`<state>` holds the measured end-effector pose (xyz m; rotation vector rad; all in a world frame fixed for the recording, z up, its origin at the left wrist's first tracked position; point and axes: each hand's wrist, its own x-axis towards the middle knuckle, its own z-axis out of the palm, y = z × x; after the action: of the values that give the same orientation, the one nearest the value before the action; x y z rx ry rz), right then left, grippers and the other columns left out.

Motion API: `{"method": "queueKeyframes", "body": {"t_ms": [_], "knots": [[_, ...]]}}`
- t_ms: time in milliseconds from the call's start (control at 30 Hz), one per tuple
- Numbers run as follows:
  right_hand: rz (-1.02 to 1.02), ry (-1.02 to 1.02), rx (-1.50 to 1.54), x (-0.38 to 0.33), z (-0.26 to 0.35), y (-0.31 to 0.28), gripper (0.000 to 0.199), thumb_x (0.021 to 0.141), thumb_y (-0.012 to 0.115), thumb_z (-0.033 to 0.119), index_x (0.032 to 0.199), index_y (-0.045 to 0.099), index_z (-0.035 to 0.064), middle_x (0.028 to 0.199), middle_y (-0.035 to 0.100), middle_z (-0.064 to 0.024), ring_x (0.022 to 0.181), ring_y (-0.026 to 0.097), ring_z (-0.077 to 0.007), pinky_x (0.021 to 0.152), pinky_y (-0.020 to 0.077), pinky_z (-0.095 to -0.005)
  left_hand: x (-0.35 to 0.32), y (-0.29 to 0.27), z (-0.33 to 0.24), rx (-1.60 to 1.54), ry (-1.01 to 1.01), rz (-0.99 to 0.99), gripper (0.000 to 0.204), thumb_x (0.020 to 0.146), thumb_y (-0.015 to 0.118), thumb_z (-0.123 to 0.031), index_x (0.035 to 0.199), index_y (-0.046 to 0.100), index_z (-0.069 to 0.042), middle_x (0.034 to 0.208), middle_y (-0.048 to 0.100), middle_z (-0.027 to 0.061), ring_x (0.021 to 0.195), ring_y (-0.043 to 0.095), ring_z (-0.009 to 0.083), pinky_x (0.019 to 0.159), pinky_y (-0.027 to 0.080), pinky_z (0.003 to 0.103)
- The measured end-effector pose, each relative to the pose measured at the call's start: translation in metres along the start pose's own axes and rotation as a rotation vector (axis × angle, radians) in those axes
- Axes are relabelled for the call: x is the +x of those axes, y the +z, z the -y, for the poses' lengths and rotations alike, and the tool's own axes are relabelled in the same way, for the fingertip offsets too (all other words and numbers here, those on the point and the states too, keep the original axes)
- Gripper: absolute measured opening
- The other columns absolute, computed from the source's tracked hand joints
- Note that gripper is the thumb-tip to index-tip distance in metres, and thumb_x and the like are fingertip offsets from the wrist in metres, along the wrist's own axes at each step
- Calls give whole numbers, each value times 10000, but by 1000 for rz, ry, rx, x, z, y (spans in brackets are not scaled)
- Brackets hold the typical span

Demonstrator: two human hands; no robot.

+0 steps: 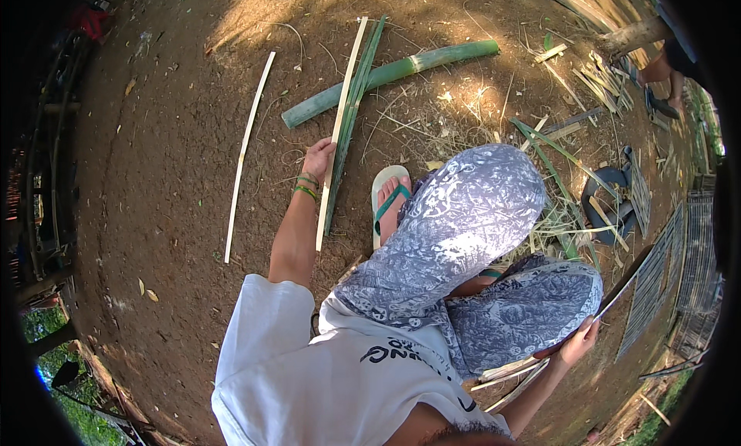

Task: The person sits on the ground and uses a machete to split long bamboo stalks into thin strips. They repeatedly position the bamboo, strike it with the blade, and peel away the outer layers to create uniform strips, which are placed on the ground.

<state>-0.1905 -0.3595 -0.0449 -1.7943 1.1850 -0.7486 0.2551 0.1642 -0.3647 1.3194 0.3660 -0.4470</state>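
Observation:
My left hand [318, 157] is stretched forward, its fingers closed on a long pale bamboo strip [341, 110]. Right beside that strip lies a bundle of green bamboo strips [356, 110], partly across a green bamboo pole [432, 59]. Farther left, a single pale strip [248, 149] rests on the soil. Low at the right, next to my bent knee, my right hand [579, 342] is closed around one end of a long, narrow, dark blade-like piece with a bright edge [627, 282]. Its gripped end is hidden by the fingers.
Green and pale bamboo shavings [559, 222] lie beyond my knees, near a dark rounded object [610, 203]. Split bamboo pieces [606, 83] are heaped at the far right, close to another person's leg [671, 87]. A slatted bamboo panel [656, 280] stands at the right.

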Motion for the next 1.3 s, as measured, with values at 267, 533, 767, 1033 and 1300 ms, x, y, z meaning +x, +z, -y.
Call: {"method": "queueKeyframes", "body": {"t_ms": [267,533,767,1033,1300], "knots": [[-22,-2,6,1,-4,-1,654,993,619,402,1394,468,-92,1302,559,-155,1150,537,-220,1011,419,-365,2,-6,-16,63,-93,10,270,975,567,-108,1223,655,-46,1027,702,28,884,669,135,791,560,324],[-44,25,-2,-2,6,6,655,995,603,418,1388,479,-91,1299,564,-164,1147,542,-232,1013,419,-375,10,-26,-17,80,-168,110,404,946,500,-24,1330,609,-91,1067,685,30,891,655,152,814,547,325],[16,3,-49,-5,15,3,623,1005,572,435,1346,516,-84,1265,583,-165,1129,551,-232,992,425,-373,-5,-46,-15,136,-260,147,381,985,479,-30,1360,528,20,1182,666,106,1043,666,209,937,545,365],[49,-10,-16,2,8,-2,590,1019,554,417,1354,522,-68,1262,583,-139,1125,543,-215,1004,414,-361,-13,-31,-19,48,-177,101,395,986,540,-61,1379,536,-26,1147,683,82,993,666,179,904,558,350],[28,-16,-29,-4,11,1,604,1021,539,414,1380,505,-70,1284,579,-146,1150,540,-222,1014,412,-365,-33,-41,-27,253,-241,71,364,944,592,-81,1293,597,21,1173,686,121,1055,671,208,938,556,363]]}}
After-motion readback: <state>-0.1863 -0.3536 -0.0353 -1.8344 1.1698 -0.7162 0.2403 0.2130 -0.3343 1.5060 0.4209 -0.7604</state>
